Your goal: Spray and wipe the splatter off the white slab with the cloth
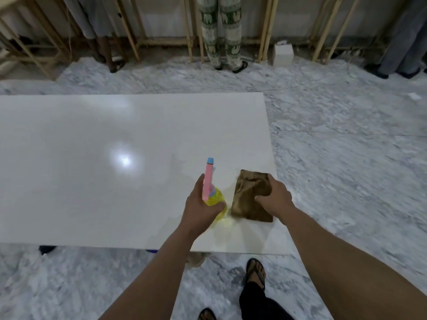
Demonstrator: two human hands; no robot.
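A large glossy white slab point(92, 181) lies flat in front of me. My left hand point(201, 211) grips a yellow spray bottle point(216, 199) with a pink trigger head and blue nozzle, pointing away over the slab's near right part. My right hand point(275, 197) presses on a brown cloth point(247, 199) that lies flat on the slab near its right edge. A faint wet film shows on the slab around the bottle and cloth. No distinct splatter is visible.
Grey marbled floor point(346, 158) surrounds the slab. My sandalled feet point(255, 271) stand at the slab's near edge. Wooden frames point(136, 35), a white box point(283, 54) and the legs of several people point(221, 31) line the far wall.
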